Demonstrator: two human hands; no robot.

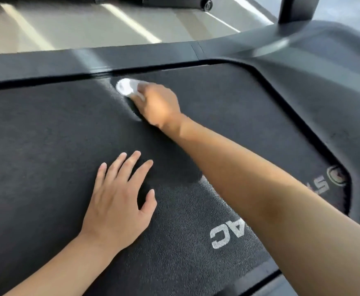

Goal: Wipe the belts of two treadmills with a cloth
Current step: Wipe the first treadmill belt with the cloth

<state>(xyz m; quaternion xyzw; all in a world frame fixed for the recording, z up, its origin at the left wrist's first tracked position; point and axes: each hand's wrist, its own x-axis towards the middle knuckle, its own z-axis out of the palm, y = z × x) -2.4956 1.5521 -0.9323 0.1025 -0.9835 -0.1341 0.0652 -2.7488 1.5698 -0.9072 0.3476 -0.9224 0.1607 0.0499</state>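
A black textured treadmill belt (46,146) with white lettering fills most of the view. My right hand (159,105) reaches across it and grips a small white cloth (126,86), pressed on the belt close to the far side rail. My left hand (119,197) lies flat on the belt nearer to me, fingers spread and straight, holding nothing.
A dark grey side rail (89,58) runs along the belt's far edge and curves into the motor cover (324,71) at the right. A black upright post (296,9) rises from it. Beyond the rail lies pale floor (68,24) and the base of another machine (174,2).
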